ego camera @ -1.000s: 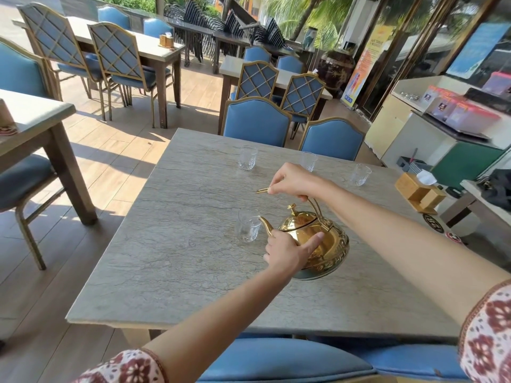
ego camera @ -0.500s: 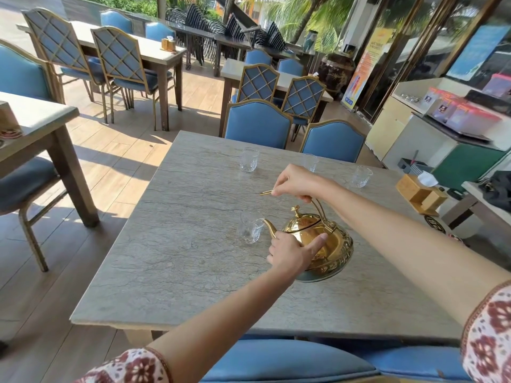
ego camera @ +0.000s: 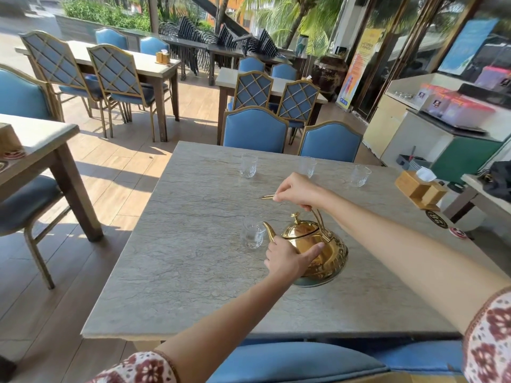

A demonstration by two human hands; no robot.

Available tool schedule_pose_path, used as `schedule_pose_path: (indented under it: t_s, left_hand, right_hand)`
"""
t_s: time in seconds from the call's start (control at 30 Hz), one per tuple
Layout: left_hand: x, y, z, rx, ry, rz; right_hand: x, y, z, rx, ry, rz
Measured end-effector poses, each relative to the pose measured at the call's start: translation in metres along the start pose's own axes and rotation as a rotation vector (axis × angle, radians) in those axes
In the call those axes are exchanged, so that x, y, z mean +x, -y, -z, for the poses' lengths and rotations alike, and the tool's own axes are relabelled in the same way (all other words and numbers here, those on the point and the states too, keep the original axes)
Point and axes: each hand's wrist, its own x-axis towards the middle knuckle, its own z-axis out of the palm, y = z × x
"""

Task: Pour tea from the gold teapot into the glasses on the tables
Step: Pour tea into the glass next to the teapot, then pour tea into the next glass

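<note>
The gold teapot [ego camera: 318, 248] is tilted over the grey stone table [ego camera: 193, 258], its spout touching the rim of the nearest glass [ego camera: 252, 235]. My right hand [ego camera: 300, 190] is closed on the teapot's raised wire handle. My left hand [ego camera: 289, 259] presses against the pot's near side, thumb across the body. Three more clear glasses stand along the far edge: one on the left [ego camera: 248, 165], one in the middle [ego camera: 307, 166] partly behind my right hand, one on the right [ego camera: 359, 175]. I cannot tell how much liquid is in any glass.
A wooden tissue holder [ego camera: 420, 189] sits at the table's right edge. Two blue chairs [ego camera: 255, 131] face me across the table and a blue seat [ego camera: 290, 363] is just below me. More tables and chairs stand left and behind; a counter [ego camera: 442, 128] is at right.
The hands and teapot hold almost the same pose. The view has shifted slightly, and the spout stays at the near glass's rim.
</note>
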Motion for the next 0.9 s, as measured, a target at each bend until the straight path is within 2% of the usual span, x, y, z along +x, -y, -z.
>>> schedule_pose_path:
  t_s: [0.2, 0.33, 0.5, 0.7, 0.9]
  left_hand:
    - [0.001, -0.001, 0.006, 0.106, -0.042, -0.081]
    - [-0.002, -0.016, 0.003, 0.127, -0.072, -0.163]
    - [-0.005, -0.041, -0.018, 0.053, -0.002, -0.237]
    - [-0.013, -0.061, -0.062, -0.009, 0.112, -0.222]
    - [-0.027, -0.078, -0.101, -0.026, 0.213, -0.204]
  right_hand:
    - [-0.025, -0.012, 0.007, 0.165, -0.142, -0.007]
    - [-0.038, -0.019, 0.027, 0.186, -0.236, 0.015]
    - [-0.051, -0.043, 0.056, 0.194, -0.289, -0.011]
    - [-0.062, -0.086, 0.072, 0.191, -0.257, -0.13]
    - [-0.064, -0.131, 0.079, 0.138, -0.152, -0.22]
